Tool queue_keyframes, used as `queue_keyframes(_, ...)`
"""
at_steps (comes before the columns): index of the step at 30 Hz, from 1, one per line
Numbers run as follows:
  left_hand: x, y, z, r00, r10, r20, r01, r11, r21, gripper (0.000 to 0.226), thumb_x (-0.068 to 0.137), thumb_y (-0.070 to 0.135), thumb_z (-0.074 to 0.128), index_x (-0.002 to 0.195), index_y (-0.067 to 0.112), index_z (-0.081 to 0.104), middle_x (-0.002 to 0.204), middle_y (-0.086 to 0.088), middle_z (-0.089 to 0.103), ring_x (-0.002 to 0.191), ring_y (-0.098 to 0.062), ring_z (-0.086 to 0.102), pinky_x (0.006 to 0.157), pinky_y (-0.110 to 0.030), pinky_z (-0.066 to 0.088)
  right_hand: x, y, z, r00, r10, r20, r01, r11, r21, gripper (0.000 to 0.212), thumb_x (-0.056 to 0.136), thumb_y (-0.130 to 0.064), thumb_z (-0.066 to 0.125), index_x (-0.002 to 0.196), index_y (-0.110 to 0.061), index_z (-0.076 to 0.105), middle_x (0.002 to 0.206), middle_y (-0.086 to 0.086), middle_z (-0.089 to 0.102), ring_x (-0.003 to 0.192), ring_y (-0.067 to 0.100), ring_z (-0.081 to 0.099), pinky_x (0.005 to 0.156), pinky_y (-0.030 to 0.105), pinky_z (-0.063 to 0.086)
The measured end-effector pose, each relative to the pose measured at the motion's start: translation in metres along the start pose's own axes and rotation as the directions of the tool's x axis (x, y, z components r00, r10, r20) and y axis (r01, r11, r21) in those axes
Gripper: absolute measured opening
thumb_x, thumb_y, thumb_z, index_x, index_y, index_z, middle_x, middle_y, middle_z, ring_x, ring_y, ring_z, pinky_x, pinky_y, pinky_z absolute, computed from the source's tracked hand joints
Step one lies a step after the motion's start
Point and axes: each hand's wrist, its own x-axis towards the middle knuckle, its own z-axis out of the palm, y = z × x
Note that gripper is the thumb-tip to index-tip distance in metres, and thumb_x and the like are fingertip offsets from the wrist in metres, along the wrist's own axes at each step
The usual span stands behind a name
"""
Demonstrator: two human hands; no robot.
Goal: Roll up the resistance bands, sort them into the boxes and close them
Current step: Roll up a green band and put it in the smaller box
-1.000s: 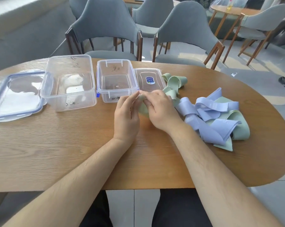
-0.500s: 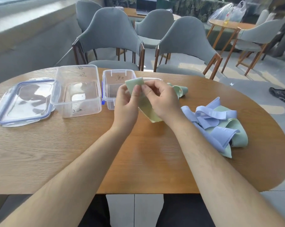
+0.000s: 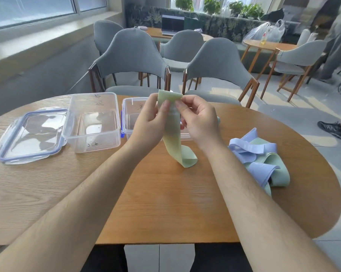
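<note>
Head: left hand (image 3: 148, 122), right hand (image 3: 199, 120) pinch green band (image 3: 173, 142) over wooden table (image 3: 165, 203); grey chairs (image 3: 132, 54).

Lid (image 3: 31, 134) left of two boxes (image 3: 92, 122); band pile (image 3: 261, 160) on table (image 3: 165, 203), far right

The flat stretchy resistance band (image 3: 171, 138) was pale green; the loose heap of bands (image 3: 250, 149) mixed lilac-blue and green. The large plastic box (image 3: 91, 122) and small plastic box (image 3: 134, 109) were clear, the flat lid (image 3: 30, 134) blue-rimmed. The oval wooden bench (image 3: 165, 203) showed brown grain.
</note>
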Motion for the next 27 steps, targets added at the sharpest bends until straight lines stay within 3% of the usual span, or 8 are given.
queue_keyframes(3,0.004,0.001,-0.003,1.000,-0.009,-0.013,0.009,1.000,-0.017,0.014,0.106,0.031,0.051,0.105,0.021,0.060,0.094,-0.008,0.069,0.087,-0.019,0.067,0.076,-0.038,0.057,0.004,-0.003,-0.001,1.000,-0.019,0.021,0.019,0.999,0.033,0.008,0.097,-0.023,0.067,0.096,-0.016,0.070,0.058,-0.009,0.056,0.053,0.010,0.049,0.056,0.029,0.047)
queue_keyframes(8,0.008,0.007,-0.003,0.997,-0.052,-0.049,0.052,0.999,-0.017,0.037,0.105,0.039,0.051,0.090,0.005,0.052,0.079,-0.018,0.055,0.071,-0.031,0.058,0.064,-0.042,0.051,0.008,-0.010,-0.002,1.000,-0.018,0.002,0.018,0.997,0.071,0.016,0.096,-0.027,0.068,0.097,-0.011,0.069,0.056,0.000,0.053,0.051,0.016,0.047,0.053,0.029,0.044)
queue_keyframes(10,0.007,0.010,-0.002,0.996,-0.091,0.024,0.093,0.992,-0.086,0.041,0.106,0.038,0.050,0.101,-0.002,0.050,0.088,-0.027,0.062,0.076,-0.043,0.066,0.063,-0.050,0.060,0.011,-0.012,-0.003,1.000,-0.004,-0.023,0.007,0.995,0.098,0.013,0.097,-0.025,0.067,0.097,-0.012,0.067,0.057,0.002,0.052,0.050,0.015,0.046,0.052,0.027,0.043)
queue_keyframes(13,0.002,0.013,-0.001,0.981,-0.131,0.143,0.151,0.979,-0.138,0.032,0.107,0.033,0.046,0.121,0.004,0.054,0.099,-0.026,0.066,0.078,-0.034,0.072,0.062,-0.049,0.061,0.015,-0.014,-0.003,0.999,-0.005,-0.040,0.009,0.994,0.113,0.013,0.097,-0.027,0.066,0.097,-0.014,0.066,0.057,0.005,0.053,0.050,0.019,0.047,0.054,0.031,0.043)
queue_keyframes(17,-0.002,0.013,-0.001,0.956,-0.196,0.219,0.244,0.945,-0.218,0.030,0.108,0.030,0.047,0.125,0.005,0.053,0.095,-0.028,0.066,0.078,-0.038,0.071,0.066,-0.051,0.061,0.019,-0.016,-0.001,0.999,0.011,-0.052,-0.006,0.996,0.091,0.011,0.098,-0.024,0.066,0.094,-0.013,0.066,0.056,0.006,0.051,0.046,0.021,0.043,0.046,0.030,0.040)
queue_keyframes(23,-0.013,0.008,-0.006,0.861,-0.379,0.339,0.485,0.813,-0.322,0.028,0.108,0.026,0.047,0.126,0.008,0.059,0.094,-0.015,0.067,0.081,-0.034,0.068,0.068,-0.047,0.059,0.023,-0.002,0.001,0.979,0.182,-0.097,-0.175,0.982,0.078,0.015,0.097,-0.023,0.066,0.092,-0.009,0.068,0.054,-0.005,0.052,0.048,0.013,0.045,0.050,0.027,0.040)
queue_keyframes(27,-0.031,-0.010,-0.007,0.750,-0.551,0.365,0.639,0.746,-0.187,0.026,0.109,0.027,0.043,0.119,0.011,0.061,0.087,-0.019,0.068,0.075,-0.040,0.071,0.064,-0.041,0.060,0.015,0.036,0.003,0.932,0.356,-0.062,-0.361,0.925,-0.114,0.023,0.092,-0.020,0.065,0.084,0.002,0.065,0.061,0.004,0.058,0.055,0.018,0.050,0.056,0.033,0.042)
